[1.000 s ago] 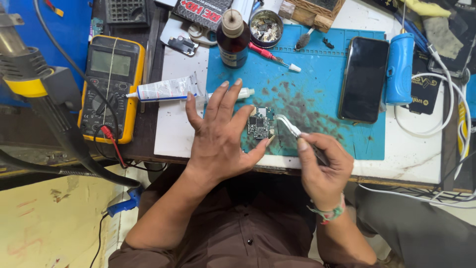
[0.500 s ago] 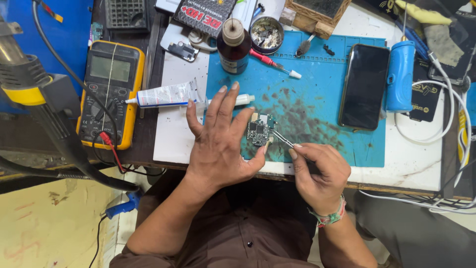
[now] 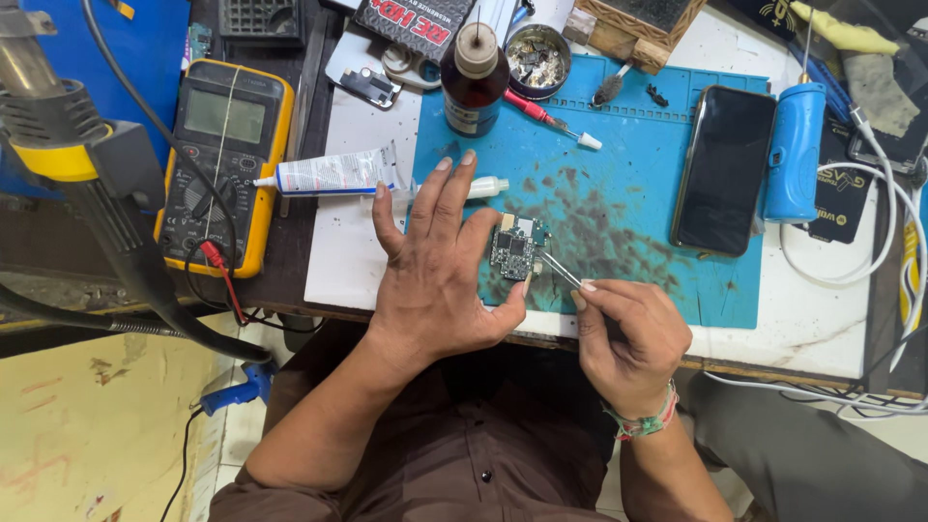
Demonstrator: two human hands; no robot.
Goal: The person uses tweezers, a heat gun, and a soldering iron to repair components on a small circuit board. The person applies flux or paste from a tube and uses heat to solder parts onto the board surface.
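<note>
Your left hand (image 3: 440,280) lies flat on the blue mat (image 3: 677,174), fingers spread, and its thumb and pointer finger pin the small circuit board (image 3: 513,247) by its left and bottom edges. The board sits just up and to the left of your right hand (image 3: 628,338). That hand is pinched shut on thin metal tweezers (image 3: 561,270). The tweezers slant up and left, and their tips meet the board's right edge. The board's long side runs up and down the mat.
</note>
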